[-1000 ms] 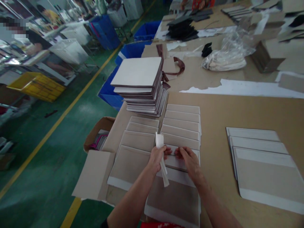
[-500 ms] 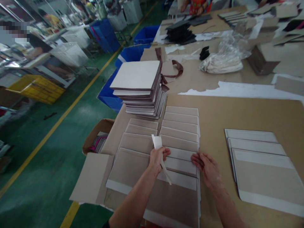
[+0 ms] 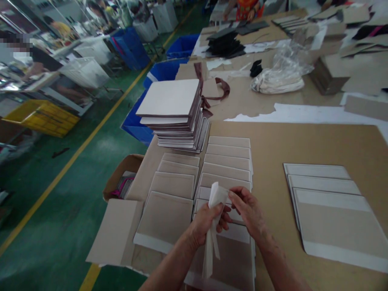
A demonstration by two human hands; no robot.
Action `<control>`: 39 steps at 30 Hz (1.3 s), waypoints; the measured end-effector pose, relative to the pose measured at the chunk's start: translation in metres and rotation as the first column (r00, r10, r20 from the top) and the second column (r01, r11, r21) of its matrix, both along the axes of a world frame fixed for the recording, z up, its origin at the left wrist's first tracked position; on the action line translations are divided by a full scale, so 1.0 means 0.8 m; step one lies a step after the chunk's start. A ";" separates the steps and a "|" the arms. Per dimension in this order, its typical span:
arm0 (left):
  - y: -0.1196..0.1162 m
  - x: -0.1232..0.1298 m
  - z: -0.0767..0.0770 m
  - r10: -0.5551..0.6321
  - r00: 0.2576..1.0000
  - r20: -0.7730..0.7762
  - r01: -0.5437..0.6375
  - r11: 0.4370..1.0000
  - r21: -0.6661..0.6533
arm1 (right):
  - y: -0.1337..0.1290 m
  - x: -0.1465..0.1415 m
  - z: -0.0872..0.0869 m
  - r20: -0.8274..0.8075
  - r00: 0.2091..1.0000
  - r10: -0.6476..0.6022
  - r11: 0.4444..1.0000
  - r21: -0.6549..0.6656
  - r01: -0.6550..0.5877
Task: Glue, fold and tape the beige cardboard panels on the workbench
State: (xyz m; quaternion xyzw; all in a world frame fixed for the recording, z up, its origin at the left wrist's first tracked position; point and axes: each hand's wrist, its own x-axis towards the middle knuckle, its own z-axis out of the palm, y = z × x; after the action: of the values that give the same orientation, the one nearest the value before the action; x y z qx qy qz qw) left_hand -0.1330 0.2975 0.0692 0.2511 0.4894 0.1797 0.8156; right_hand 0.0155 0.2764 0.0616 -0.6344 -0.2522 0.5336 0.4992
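Note:
My left hand [image 3: 209, 222] is closed around a bundle of white paper strips [image 3: 217, 195], whose long tails hang down below the fist. At the top of that bundle, my right hand [image 3: 247, 206] pinches a strip's edge between thumb and fingertips. Both hands are above an overlapping row of beige panels [image 3: 224, 258] with white bands along their edges. To the left lies a second overlapping row of beige panels [image 3: 166, 210].
Three overlapping panels [image 3: 339, 226] lie on the right of the brown table [image 3: 266, 153]. A tall stack of boards [image 3: 169, 97] stands behind the rows. Blue bins [image 3: 136, 117] and a cardboard box [image 3: 121, 165] flank the left edge. Other people work farther back.
My right hand has left the panel edge and come left to the strips. My left hand has moved right and slightly down with the bundle. The camera view has shifted slightly.

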 end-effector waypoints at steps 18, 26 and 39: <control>0.007 -0.008 -0.009 0.118 0.961 -0.252 -0.108 0.993 0.051 | -0.004 0.064 -0.022 0.106 0.955 -0.276 0.959 -0.037 0.281; 0.021 -0.018 -0.027 0.328 0.883 -0.337 -0.288 0.944 0.162 | -0.030 0.069 -0.042 0.225 0.963 -0.147 0.964 -0.186 0.190; 0.061 -0.014 -0.048 0.446 0.768 -0.460 -0.328 0.890 0.316 | -0.008 0.077 -0.070 0.301 0.938 -0.169 0.962 -0.156 0.224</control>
State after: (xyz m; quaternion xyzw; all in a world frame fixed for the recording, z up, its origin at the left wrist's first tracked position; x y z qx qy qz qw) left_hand -0.1439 0.3460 0.0308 0.2708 0.7102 0.3220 0.5644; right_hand 0.0767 0.2696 0.0056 -0.7709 -0.2051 0.4052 0.4466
